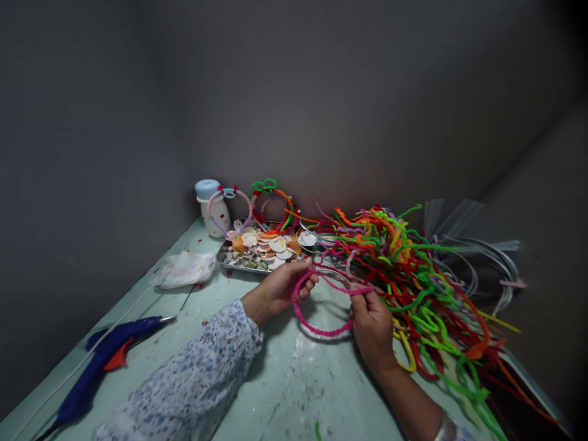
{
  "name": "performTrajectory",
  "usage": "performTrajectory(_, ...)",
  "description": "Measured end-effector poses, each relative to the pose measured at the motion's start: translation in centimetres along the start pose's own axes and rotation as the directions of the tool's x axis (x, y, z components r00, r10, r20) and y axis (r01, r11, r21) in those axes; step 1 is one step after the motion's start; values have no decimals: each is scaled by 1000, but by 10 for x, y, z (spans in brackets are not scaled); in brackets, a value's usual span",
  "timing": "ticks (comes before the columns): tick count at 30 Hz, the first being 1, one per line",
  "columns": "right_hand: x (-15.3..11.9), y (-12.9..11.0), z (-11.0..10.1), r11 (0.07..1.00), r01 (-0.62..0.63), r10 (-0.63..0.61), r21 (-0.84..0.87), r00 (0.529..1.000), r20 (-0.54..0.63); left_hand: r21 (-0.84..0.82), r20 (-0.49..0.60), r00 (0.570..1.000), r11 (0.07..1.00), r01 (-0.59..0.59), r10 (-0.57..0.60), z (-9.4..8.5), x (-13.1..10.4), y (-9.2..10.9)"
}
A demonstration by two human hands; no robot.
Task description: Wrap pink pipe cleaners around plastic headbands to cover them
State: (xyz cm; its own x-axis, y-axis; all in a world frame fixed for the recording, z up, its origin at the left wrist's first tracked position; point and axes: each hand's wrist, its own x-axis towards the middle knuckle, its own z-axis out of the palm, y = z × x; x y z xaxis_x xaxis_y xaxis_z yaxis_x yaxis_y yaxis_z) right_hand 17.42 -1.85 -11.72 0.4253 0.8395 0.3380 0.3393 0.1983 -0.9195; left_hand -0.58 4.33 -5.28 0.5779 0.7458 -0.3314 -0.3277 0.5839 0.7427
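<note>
A hoop wrapped in pink pipe cleaner point(320, 332) is held between both hands above the table. My left hand point(281, 289) is closed round its upper left side. On the other side, my right hand point(373, 327) pinches a loose pink pipe cleaner end point(362, 290), and the hoop's right edge runs behind those fingers. Along the top, part of the hoop shows a bare, pale band point(334, 275). Just beyond my left hand lies a metal tray point(225, 264) of shells point(278, 245) and small stones.
A tangled heap of coloured pipe cleaners point(413, 275) covers the right side, with clear plastic bands point(487, 251) behind. Decorated hoops point(229, 191) stand by a white jar point(215, 214). A blue glue gun point(105, 361), its cord point(124, 315) and a plastic bag point(186, 269) lie left.
</note>
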Motion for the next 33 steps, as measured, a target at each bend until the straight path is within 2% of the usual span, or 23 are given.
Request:
performTrajectory(3, 0, -1, 1, 1000, -1, 1, 5, 1000, -2, -150, 39, 996, 985, 83, -78, -5, 3, 1)
performTrajectory(7, 0, -1, 1, 1000, -24, 24, 13, 1000, 7, -138, 82, 989, 981, 137, -126, -7, 4, 1)
performTrajectory(12, -1, 1, 0, 998, -42, 41, 46, 999, 14, -128, 69, 980, 972, 195, -188, -5, 1, 5)
performTrajectory(20, 0, 5, 2, 999, 16, -16, 40, 1000, -10, -139, 20, 985, 975, 173, -172, -5, 1, 6)
performTrajectory(24, -1, -1, 1, 999, 24, -25, 47, 999, 22, -135, -32, 983, 976, 173, -179, 0, -2, 8)
performTrajectory(33, -2, -6, 0, 999, 23, -25, 36, 999, 43, -150, -35, 984, 974, 168, -175, 5, -4, 8)
